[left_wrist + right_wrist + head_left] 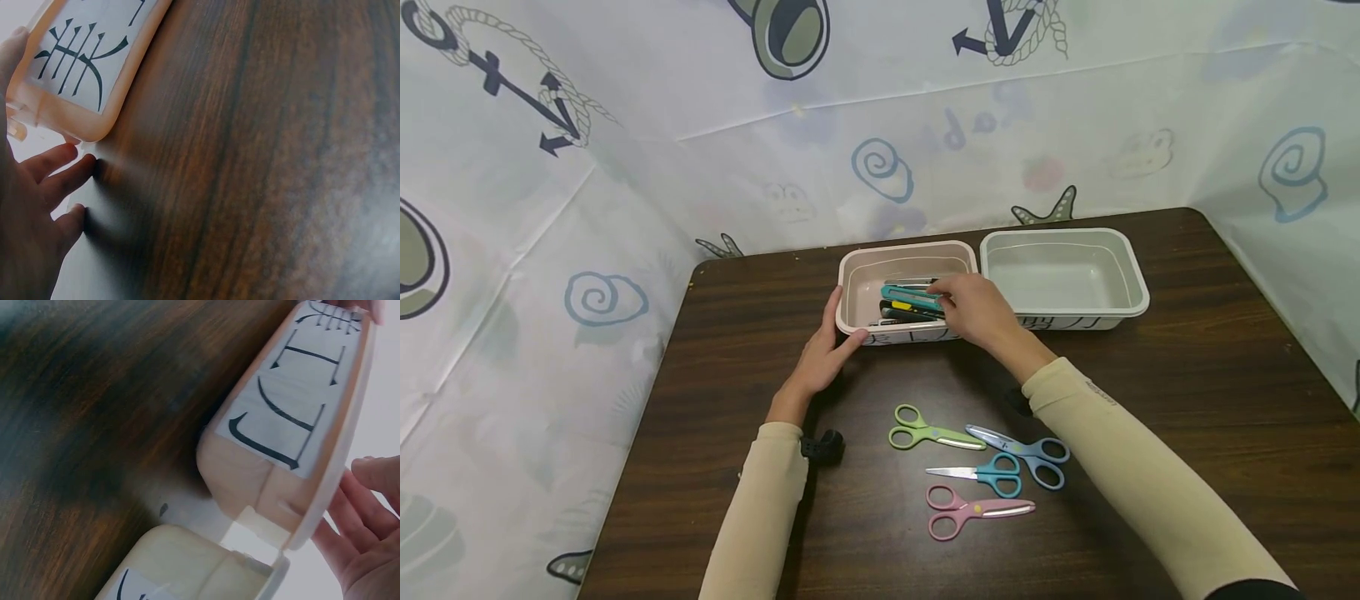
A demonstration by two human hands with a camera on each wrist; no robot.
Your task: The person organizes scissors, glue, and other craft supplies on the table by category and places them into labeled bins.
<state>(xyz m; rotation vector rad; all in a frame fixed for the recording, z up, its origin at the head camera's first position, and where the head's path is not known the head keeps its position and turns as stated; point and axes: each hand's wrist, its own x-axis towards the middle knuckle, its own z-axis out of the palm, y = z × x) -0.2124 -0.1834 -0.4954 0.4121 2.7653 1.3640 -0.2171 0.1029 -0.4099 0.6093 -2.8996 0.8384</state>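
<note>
In the head view, my left hand rests on the front left corner of a pink plastic bin, thumb along the front rim and fingers against the side. In the left wrist view its other fingers spread below the corner. My right hand reaches over the bin's right end and pinches the end of a teal utility knife. Under that knife lie a black and yellow utility knife and several others. In the right wrist view the bin's wall hides the right fingertips.
A pale green-white bin stands right beside the pink one. On the table in front lie green scissors, light blue scissors, teal scissors and pink scissors. Printed cloth hangs around the table.
</note>
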